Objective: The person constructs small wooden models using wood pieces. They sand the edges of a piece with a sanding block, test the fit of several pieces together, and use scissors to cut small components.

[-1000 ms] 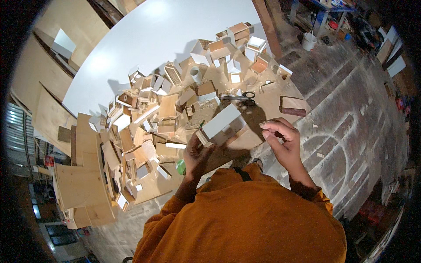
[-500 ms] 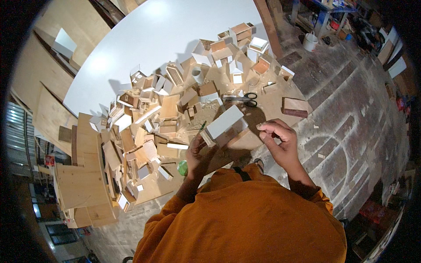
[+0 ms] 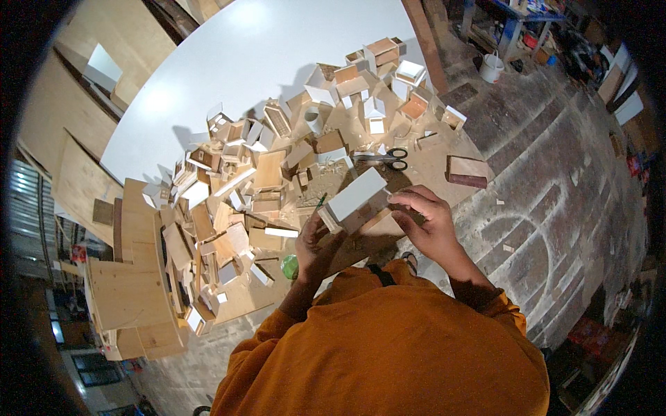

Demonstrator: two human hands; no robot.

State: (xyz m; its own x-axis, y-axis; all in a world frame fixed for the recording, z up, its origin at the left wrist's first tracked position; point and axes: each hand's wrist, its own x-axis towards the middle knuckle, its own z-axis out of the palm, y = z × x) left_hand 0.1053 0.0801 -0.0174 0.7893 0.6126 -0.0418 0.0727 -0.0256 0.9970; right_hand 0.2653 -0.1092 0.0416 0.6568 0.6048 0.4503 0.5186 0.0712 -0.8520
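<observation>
My left hand grips a small wooden model house at its near left end, its flat white roof panel facing up. Close to the house's right end is my right hand, index finger stretched toward it and thumb held apart below. Whether those fingertips touch the house I cannot tell, and nothing shows between them. Beyond the house, black-handled scissors lie on the worktable. A thin green-tipped item shows beside my left fingers. Below, a round green object sits next to my left wrist.
Many small wooden model pieces crowd the table's left and far side. A white cup stands among them. At the right edge lies a wooden block with a dark red side. A white bucket stands on the floor.
My right hand has moved left, up to the right end of the model house, and its thumb and index finger have spread. My left hand and the house have hardly moved.
</observation>
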